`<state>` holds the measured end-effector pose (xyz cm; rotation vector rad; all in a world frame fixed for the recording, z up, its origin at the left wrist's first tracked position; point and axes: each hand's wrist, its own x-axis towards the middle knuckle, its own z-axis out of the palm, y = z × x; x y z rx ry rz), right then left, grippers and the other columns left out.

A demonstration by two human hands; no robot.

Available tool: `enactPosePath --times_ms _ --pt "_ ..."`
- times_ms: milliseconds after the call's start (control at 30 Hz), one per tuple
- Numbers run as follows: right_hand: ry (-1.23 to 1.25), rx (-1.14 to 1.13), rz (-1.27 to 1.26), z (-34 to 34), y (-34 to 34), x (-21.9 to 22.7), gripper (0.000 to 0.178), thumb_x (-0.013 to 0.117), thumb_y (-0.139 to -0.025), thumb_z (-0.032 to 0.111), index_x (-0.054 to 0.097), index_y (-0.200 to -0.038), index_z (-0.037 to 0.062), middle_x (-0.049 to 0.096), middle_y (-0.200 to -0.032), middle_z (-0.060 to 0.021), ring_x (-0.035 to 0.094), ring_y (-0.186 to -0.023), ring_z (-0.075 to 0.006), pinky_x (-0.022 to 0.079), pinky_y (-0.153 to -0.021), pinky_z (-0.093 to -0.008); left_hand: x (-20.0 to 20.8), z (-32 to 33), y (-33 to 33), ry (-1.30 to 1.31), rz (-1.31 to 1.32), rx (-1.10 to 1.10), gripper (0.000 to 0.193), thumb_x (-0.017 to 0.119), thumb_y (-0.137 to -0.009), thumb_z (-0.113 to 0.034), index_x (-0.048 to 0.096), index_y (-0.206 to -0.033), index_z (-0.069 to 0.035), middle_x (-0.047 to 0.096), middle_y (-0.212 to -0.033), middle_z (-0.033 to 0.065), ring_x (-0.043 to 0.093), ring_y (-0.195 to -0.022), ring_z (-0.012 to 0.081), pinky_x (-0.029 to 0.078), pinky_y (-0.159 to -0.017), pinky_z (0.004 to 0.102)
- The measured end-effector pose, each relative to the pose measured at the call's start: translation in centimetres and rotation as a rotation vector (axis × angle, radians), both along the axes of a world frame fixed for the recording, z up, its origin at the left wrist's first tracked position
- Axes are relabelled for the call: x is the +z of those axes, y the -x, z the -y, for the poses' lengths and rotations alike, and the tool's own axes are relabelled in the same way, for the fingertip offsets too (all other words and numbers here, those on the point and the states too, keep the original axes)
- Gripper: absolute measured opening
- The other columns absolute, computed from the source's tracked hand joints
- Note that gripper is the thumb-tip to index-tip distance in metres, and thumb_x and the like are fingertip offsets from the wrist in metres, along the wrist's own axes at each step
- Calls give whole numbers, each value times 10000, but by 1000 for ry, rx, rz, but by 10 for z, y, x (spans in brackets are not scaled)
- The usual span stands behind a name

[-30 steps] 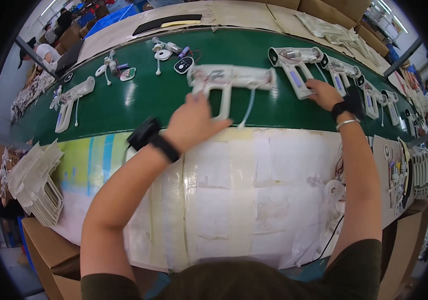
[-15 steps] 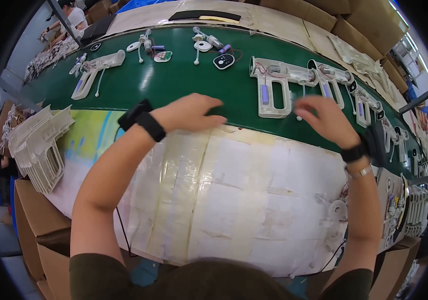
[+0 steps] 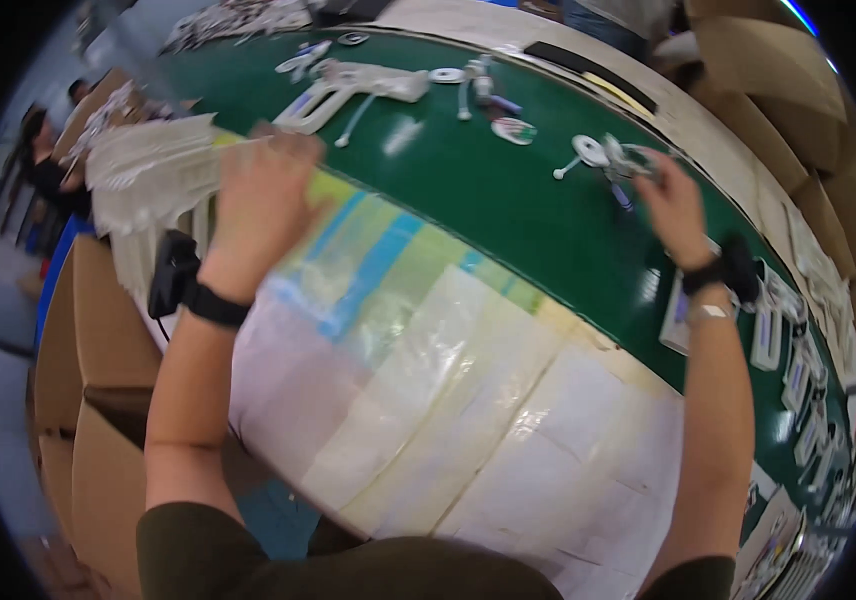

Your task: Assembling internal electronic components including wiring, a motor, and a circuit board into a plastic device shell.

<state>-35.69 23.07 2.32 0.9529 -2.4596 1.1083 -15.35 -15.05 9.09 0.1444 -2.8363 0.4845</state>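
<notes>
My left hand (image 3: 266, 200), smeared by motion, reaches to the right end of a stack of white plastic gun-shaped shell halves (image 3: 153, 165); whether its fingers grip a shell cannot be made out. Over the green belt, my right hand (image 3: 676, 205) has its fingers curled on a small motor assembly (image 3: 620, 158) with clear and white parts. A white disc (image 3: 589, 151) and a purple battery (image 3: 622, 197) are beside those fingers. At the far left of the belt lies a single white gun shell (image 3: 358, 90), with a thin ball-tipped rod next to it.
Another parts set with a round circuit board (image 3: 514, 131) lies mid-belt. Several part-filled gun shells (image 3: 768, 325) line the belt's right side. A plastic-covered worktop (image 3: 428, 400) stretches before me. Open cardboard boxes (image 3: 108, 330) stand at left; more cartons and a person are beyond the belt.
The view has swung left. My left hand has gone from the worktop's edge to the shell stack. My right hand has left the filled gun shells and reached the motor assembly.
</notes>
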Motion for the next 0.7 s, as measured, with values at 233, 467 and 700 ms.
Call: enactPosePath --times_ms 233,467,700 --pt "649 279 368 -10 -174 121 404 528 -897 7 423 -1284 -39 589 -1134 -112 594 -1011 -182 494 -886 -314 -54 150 1 519 -108 187 537 644 -759 -258 510 -1248 -80 492 -1246 113 419 -1224 306 288 -1027 548" --pt "450 283 176 -70 -320 139 462 594 -846 96 384 -1249 8 579 -1038 -210 628 -845 -351 548 -716 -420 -58 162 16 712 -104 -28 435 509 -827 -179 492 -1258 -130 532 -1138 70 493 -1012 239 407 -838 422" --pt "587 181 687 -72 -357 85 339 577 -860 -25 499 -1188 -62 618 -1052 -105 608 -935 -161 491 -838 -277 -9 -78 -44 -312 269 -905 884 767 -598 -92 368 -1388 -88 501 -1290 147 480 -1145 342 398 -978 406"
